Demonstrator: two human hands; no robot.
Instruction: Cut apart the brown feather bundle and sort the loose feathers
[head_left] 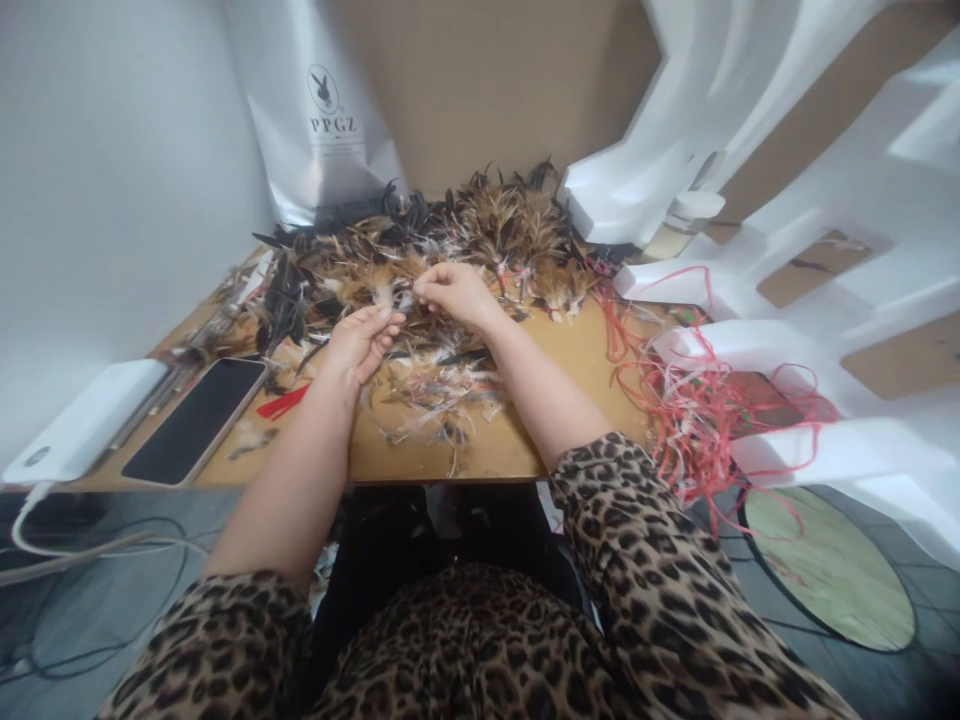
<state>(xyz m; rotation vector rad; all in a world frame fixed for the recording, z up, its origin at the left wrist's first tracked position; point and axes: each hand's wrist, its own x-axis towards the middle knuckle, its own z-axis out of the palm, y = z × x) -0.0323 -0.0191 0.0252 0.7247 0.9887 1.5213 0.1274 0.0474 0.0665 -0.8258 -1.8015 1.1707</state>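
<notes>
My left hand is closed in a pinch above the table, and a pale brown feather stands up from its fingertips. Close beside it, my right hand pinches with thumb and forefinger; whatever lies between them is too small to make out. A heap of brown and black feathers spreads behind both hands. Bundled feathers are piled at the back right. Loose white and tan feather scraps lie on the table below my hands.
On the left of the wooden table are a phone, a white power bank with a cable, and a red strip. Tangled red and white ribbons hang over white foam pieces at right. A silver bag stands behind.
</notes>
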